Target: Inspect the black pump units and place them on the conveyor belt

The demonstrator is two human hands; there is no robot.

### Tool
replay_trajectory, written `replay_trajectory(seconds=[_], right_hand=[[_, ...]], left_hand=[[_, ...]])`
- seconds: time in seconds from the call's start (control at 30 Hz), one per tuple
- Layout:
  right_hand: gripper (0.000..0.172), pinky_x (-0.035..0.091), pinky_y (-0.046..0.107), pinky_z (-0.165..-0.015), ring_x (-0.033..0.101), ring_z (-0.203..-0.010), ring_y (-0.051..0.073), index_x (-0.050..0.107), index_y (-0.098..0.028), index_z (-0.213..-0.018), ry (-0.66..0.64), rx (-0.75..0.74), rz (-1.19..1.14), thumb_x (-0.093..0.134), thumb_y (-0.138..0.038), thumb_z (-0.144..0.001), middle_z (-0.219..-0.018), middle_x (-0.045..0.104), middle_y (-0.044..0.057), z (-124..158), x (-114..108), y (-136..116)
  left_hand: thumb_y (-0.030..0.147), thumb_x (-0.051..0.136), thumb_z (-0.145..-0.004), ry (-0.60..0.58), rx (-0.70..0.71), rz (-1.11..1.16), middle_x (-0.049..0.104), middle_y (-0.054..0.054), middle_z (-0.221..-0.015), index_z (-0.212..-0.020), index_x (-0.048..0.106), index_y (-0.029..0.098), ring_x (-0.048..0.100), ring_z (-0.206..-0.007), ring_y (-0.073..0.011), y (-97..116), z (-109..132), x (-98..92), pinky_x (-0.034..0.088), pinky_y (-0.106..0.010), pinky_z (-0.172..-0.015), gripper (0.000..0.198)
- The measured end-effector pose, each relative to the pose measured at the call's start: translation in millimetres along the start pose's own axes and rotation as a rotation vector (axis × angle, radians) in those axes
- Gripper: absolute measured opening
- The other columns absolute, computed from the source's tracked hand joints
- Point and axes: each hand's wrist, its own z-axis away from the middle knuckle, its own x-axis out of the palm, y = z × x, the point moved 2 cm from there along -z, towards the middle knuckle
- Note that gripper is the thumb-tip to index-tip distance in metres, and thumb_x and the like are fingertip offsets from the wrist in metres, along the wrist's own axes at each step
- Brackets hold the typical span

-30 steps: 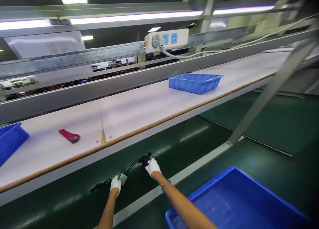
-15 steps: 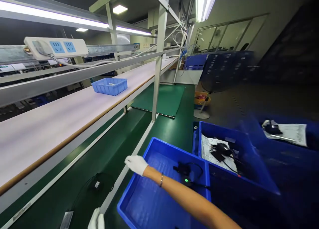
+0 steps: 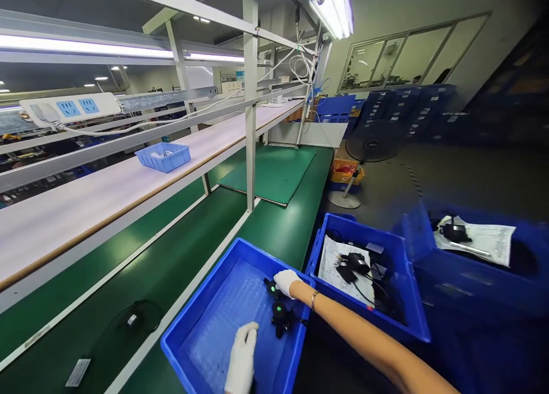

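My right hand (image 3: pixel 286 283), in a white glove, is closed at the right side of a blue plastic bin (image 3: pixel 201 302). Its fingers are on a small black device with a green dot (image 3: pixel 271 287), which looks like a power adapter; they partly cover it. Just below lies a second black device (image 3: pixel 281 318), also with a green dot and a cord. My left hand (image 3: pixel 242 354), gloved in white, is over the bin's near part with its fingers curled together. Something dark shows beside its wrist, but what the fingers hold is hidden.
Right of the bin stands another blue bin (image 3: pixel 414 302) with black corded devices on paper. Farther right is a blurred blue bin holding a paper sheet (image 3: pixel 493 239). A corded black device (image 3: pixel 132 319) lies on the green bench. A metal post (image 3: pixel 250 125) rises beside the shelf.
My right hand has moved right and down, from the bin's far left edge to the black devices. My left hand has moved right, over the bin. A second green-dotted device now shows in the bin.
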Motion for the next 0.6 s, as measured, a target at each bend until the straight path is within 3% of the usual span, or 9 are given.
replay_trajectory(seconds=[0.13, 0.3, 0.4, 0.47, 0.53, 0.6], right_hand=[[0.023, 0.059, 0.045, -0.094, 0.071, -0.104, 0.023, 0.07, -0.017, -0.113, 0.03, -0.117, -0.291, 0.067, -0.036, -0.102, -0.117, 0.073, 0.006, 19.0, -17.9, 17.4], [0.029, 0.059, 0.039, -0.086, 0.071, -0.089, 0.019, 0.07, -0.016, -0.099, 0.148, -0.221, -0.76, 0.061, -0.043, -0.104, -0.096, 0.073, 0.003, 67.8, -49.0, 21.5], [0.035, 0.054, 0.027, -0.062, 0.061, -0.065, 0.012, 0.065, -0.017, -0.096, 0.175, -0.26, -1.052, 0.057, -0.051, -0.105, -0.082, 0.065, -0.001, 108.1, -76.7, 20.6], [0.044, 0.037, 0.02, -0.045, 0.041, -0.046, 0.006, 0.058, -0.019, -0.091, 0.158, -0.275, -1.232, 0.053, -0.061, -0.102, -0.07, 0.055, -0.007, 136.1, -95.9, 20.5], [0.05, 0.022, 0.018, -0.04, 0.023, -0.041, 0.004, 0.051, -0.022, -0.085, 0.137, -0.281, -1.383, 0.053, -0.07, -0.097, -0.064, 0.048, -0.009, 161.6, -111.5, 20.6], [0.052, 0.021, 0.017, -0.04, 0.024, -0.042, 0.003, 0.05, -0.023, -0.082, 0.127, -0.278, -1.491, 0.061, -0.073, -0.09, -0.064, 0.051, -0.008, 182.4, -121.4, 20.9]], left_hand=[[0.074, 0.076, -0.066, -0.04, -0.091, 0.134, 0.068, -0.019, -0.125, -0.105, 0.072, 0.017, 0.063, -0.122, -0.0381, -4.3, -6.5, 29.2, 0.046, -0.051, -0.112, 0.069], [0.07, 0.078, -0.069, -0.09, -0.147, 0.38, 0.051, -0.025, -0.153, -0.133, 0.059, 0.015, 0.054, -0.14, -0.0369, 13.2, -18.5, 71.3, 0.04, -0.047, -0.12, 0.086], [0.076, 0.067, -0.078, -0.206, -0.083, 0.528, 0.042, -0.021, -0.163, -0.14, 0.055, 0.018, 0.046, -0.148, -0.0326, 48.6, -22.4, 107.4, 0.037, -0.043, -0.124, 0.086], [0.081, 0.053, -0.085, -0.304, -0.012, 0.601, 0.047, -0.017, -0.161, -0.138, 0.06, 0.02, 0.046, -0.148, -0.0306, 79.3, -19.2, 132.3, 0.037, -0.042, -0.124, 0.081], [0.085, 0.04, -0.089, -0.373, 0.054, 0.659, 0.054, -0.015, -0.155, -0.134, 0.065, 0.021, 0.046, -0.149, -0.0302, 109.2, -10.7, 155.2, 0.036, -0.043, -0.125, 0.082], [0.09, 0.036, -0.085, -0.409, 0.097, 0.703, 0.06, -0.016, -0.147, -0.132, 0.069, 0.02, 0.044, -0.149, -0.0328, 133.3, 1.4, 175.6, 0.034, -0.044, -0.126, 0.091]])
